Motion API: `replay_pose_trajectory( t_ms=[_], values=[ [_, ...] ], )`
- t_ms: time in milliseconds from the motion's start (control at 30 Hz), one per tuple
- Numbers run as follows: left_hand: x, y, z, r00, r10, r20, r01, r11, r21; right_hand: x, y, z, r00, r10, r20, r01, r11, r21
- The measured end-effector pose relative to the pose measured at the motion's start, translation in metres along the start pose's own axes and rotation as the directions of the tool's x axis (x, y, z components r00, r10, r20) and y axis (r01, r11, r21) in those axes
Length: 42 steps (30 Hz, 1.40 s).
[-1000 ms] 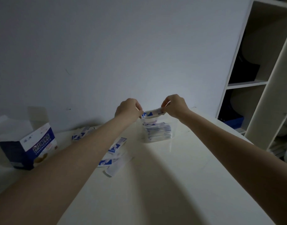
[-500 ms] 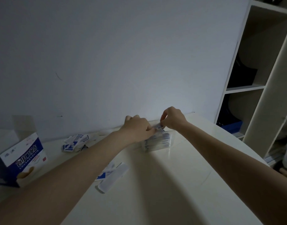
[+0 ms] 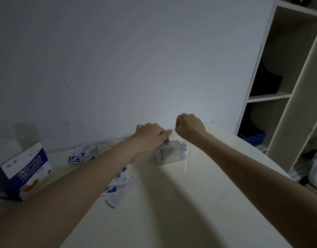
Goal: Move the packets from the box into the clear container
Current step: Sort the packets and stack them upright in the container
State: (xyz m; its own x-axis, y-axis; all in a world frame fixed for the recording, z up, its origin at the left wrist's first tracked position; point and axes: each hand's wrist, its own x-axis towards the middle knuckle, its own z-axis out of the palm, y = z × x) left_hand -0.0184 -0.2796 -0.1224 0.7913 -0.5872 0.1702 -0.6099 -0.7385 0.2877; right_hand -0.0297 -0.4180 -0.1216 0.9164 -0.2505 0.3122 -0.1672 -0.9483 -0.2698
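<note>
Two bare hands over white table [image 3: 190, 203]: left hand [image 3: 151, 136], fingers extended, pressing down on packet stack [image 3: 173, 152] inside clear container [image 3: 185, 159] near wall at 12 o'clock; right hand [image 3: 190, 125] raised just above container's 1 o'clock side, fingers curled, nothing visibly held. Blue-and-white box [image 3: 27, 171], flap up, well apart at 9 o'clock; loose packets [image 3: 83, 154] heaped at 10 o'clock, further packets [image 3: 121, 189] strewn beneath left forearm; open shelving [image 3: 286, 95] at 2 o'clock.
</note>
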Motion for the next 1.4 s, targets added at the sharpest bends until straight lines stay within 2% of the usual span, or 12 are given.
replay_pose_trajectory(
  t_ms=[133,233,367,467,600,767,900,1000,1200,1267,1333,1400],
  values=[
    [-0.011,-0.009,-0.016,0.987,-0.046,-0.155,0.026,0.991,-0.133,-0.012,-0.021,-0.018,0.983,-0.156,-0.097,0.172,0.966,0.195],
    [-0.03,-0.029,-0.023,0.983,-0.084,-0.161,0.068,0.992,-0.105,-0.036,-0.045,-0.02,0.937,-0.348,-0.034,0.342,0.89,0.301],
    [-0.065,-0.063,-0.026,0.971,-0.202,0.124,0.189,0.976,0.112,-0.06,-0.076,0.007,0.791,-0.584,0.182,0.555,0.81,0.188],
    [-0.09,-0.084,-0.025,0.926,-0.239,0.293,0.177,0.959,0.223,-0.069,-0.09,0.03,0.732,-0.57,0.373,0.589,0.805,0.074],
    [-0.116,-0.1,-0.023,0.853,-0.302,0.426,0.261,0.953,0.153,-0.074,-0.1,0.047,0.649,-0.524,0.551,0.633,0.774,-0.009],
    [-0.126,-0.105,-0.011,0.913,-0.278,0.299,0.258,0.96,0.108,-0.07,-0.1,0.045,0.715,-0.469,0.518,0.562,0.826,-0.028],
    [-0.124,-0.112,-0.009,0.93,-0.256,0.265,0.267,0.964,-0.008,-0.069,-0.088,0.029,0.801,-0.439,0.406,0.373,0.898,0.236],
    [-0.122,-0.112,-0.01,0.942,-0.235,0.239,0.274,0.951,-0.142,-0.069,-0.081,0.021,0.844,-0.384,0.374,0.267,0.906,0.328],
    [-0.116,-0.113,-0.021,0.941,-0.281,0.19,0.322,0.915,-0.241,-0.066,-0.075,0.005,0.861,-0.345,0.374,0.076,0.814,0.576],
    [-0.115,-0.114,-0.023,0.944,-0.283,0.171,0.317,0.922,-0.222,-0.064,-0.078,0.004,0.87,-0.324,0.372,0.087,0.843,0.531],
    [-0.113,-0.115,-0.023,0.947,-0.288,0.143,0.314,0.924,-0.22,-0.065,-0.082,0.005,0.868,-0.353,0.349,0.217,0.902,0.373],
    [-0.113,-0.112,-0.023,0.953,-0.273,0.133,0.297,0.928,-0.226,-0.07,-0.089,0.006,0.844,-0.438,0.31,0.378,0.895,0.235]
  ],
)
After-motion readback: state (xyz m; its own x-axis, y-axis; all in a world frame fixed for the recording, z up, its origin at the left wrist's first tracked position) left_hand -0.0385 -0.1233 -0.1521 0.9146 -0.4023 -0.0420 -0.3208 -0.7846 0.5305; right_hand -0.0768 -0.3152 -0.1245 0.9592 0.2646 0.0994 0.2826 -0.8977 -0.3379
